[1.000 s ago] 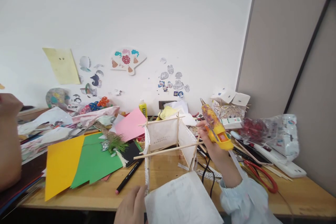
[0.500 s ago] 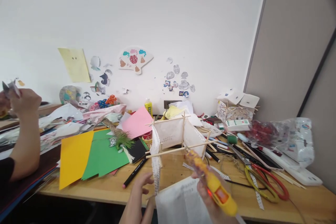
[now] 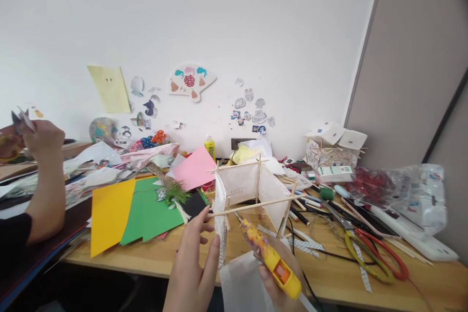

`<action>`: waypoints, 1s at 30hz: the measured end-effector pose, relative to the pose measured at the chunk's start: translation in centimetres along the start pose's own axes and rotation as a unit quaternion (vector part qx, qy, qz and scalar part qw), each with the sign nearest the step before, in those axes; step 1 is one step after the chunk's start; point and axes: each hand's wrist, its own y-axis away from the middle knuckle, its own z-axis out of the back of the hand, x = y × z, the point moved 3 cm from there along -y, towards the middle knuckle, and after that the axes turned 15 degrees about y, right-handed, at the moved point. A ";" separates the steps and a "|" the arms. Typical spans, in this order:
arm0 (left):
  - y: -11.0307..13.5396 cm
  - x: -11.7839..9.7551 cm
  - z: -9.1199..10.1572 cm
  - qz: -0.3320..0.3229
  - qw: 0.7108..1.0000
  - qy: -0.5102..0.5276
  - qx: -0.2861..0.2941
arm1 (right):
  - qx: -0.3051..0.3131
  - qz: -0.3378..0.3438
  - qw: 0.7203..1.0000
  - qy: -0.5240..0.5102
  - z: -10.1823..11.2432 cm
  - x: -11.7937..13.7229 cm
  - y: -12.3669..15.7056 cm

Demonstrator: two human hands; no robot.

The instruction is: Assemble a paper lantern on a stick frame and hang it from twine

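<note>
the right hand (image 3: 273,292) has its grip closed around the glue gun (image 3: 266,252), tilted, perhaps so the nozzle reaches the stick frame (image 3: 239,183) on the surface (image 3: 336,278). the left hand (image 3: 193,261) is loosely open beside it; contact is unclear.

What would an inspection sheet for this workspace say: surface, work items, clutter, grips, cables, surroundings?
Surface: wooden table, largely covered toward the back.
Work items: stick frame with paper panels; glue gun, tip near its front stick, contact unclear.
Clutter: orange sheet, green sheet, pink sheet, scissors, plastic bag.
Grips: left hand open by the frame, contact unclear; right hand holds the glue gun.
Cables: black cable on the table, right side.
Surroundings: white wall with paper fan; co-worker's hand, far left.
</note>
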 end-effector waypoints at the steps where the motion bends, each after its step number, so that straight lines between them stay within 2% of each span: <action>1: 0.0 -0.1 0.0 0.002 1.000 -0.002 -0.001 | -0.009 0.017 1.000 0.006 0.1 0.4 -0.2; 3: 0.0 -0.2 0.0 0.007 1.000 -0.001 -0.001 | -0.009 0.044 0.999 0.020 0.1 1.2 -0.7; 7: 0.0 -0.1 -0.1 0.021 1.000 0.006 0.002 | 0.011 0.047 0.998 0.027 0.0 2.3 -1.4; 15: 0.5 0.7 -0.2 0.050 0.999 0.001 0.002 | 0.005 0.038 0.999 0.025 0.1 1.9 -1.1; 20: 0.3 0.4 -0.1 0.023 1.000 -0.010 0.006 | 0.011 0.029 0.999 0.013 0.3 1.9 -1.0; 23: 0.2 0.1 -0.1 0.002 1.000 -0.008 0.008 | -0.012 0.043 0.999 0.026 0.5 2.3 -1.1; 26: 0.2 0.0 -0.1 -0.001 1.000 -0.015 0.018 | -0.039 0.059 0.996 0.063 0.7 2.6 -1.2; 30: 0.4 0.1 -0.1 0.008 0.999 -0.023 0.022 | -0.039 0.065 0.996 0.043 0.7 2.4 -1.1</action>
